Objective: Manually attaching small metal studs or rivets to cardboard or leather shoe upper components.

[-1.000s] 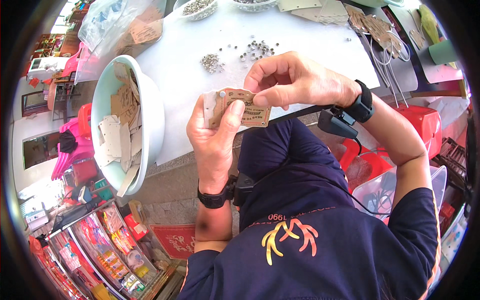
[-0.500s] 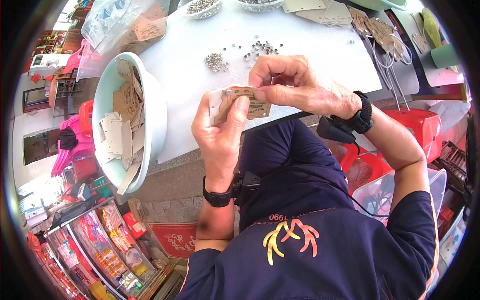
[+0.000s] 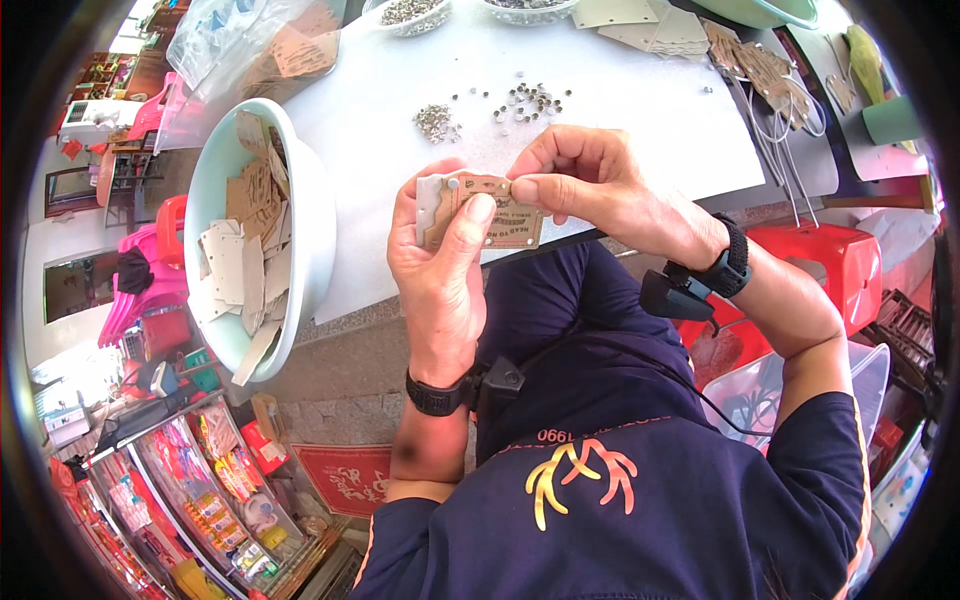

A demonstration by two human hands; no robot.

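Note:
My left hand (image 3: 445, 255) grips a brown printed cardboard tag (image 3: 515, 226), thumb across its front and fingers behind. A pale grey piece of card shows at the tag's left end. Along its upper edge sits a round silver rivet (image 3: 454, 184). My right hand (image 3: 590, 185) is closed in a pinch at the tag's upper right corner, thumb tip against the edge; whatever lies between thumb and index finger is hidden. Beyond the hands, on the white tabletop (image 3: 400, 85), lie a heap of small silver rivets (image 3: 437, 123) and scattered ring-like metal caps (image 3: 532, 101).
A pale green basin (image 3: 312, 240) holding cardboard tags stands at the left. Two clear tubs (image 3: 412, 18) of metal bits sit at the far edge, beside stacked grey cards (image 3: 655, 32). Strung brown tags (image 3: 755, 68) lie far right. A red stool (image 3: 825, 255) is beside me.
The tag has turned so its printed face shows more fully. My right hand has shifted slightly down and right, its fingers still pinched at the tag's corner. My left hand keeps its grip.

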